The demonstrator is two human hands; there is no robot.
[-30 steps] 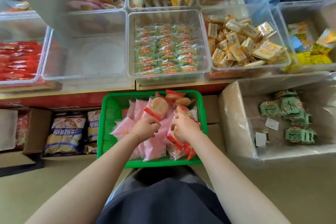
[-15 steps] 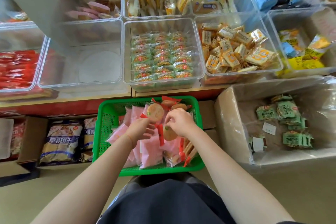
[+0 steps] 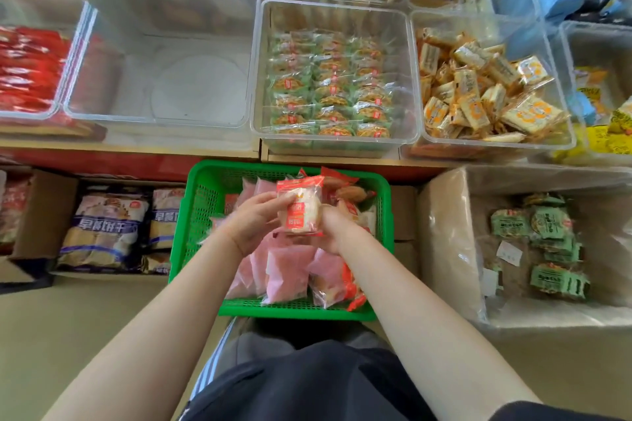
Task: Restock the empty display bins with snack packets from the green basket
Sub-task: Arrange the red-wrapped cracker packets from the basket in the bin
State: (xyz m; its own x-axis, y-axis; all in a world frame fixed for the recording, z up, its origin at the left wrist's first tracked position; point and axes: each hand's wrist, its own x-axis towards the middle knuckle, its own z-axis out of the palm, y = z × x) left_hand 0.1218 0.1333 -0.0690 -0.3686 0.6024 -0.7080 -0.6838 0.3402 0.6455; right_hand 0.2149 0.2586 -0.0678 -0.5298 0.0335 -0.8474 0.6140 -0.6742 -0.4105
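Over green basket (image 3: 201,215): snack packet (image 3: 300,207) between both grips.

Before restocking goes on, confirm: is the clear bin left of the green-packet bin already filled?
No. The clear bin holds no packets, only its bare bottom, beside the green-packet bin.

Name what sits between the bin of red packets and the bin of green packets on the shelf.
In the head view, one clear bin sits between the red packets and the green packets. It holds no packets.
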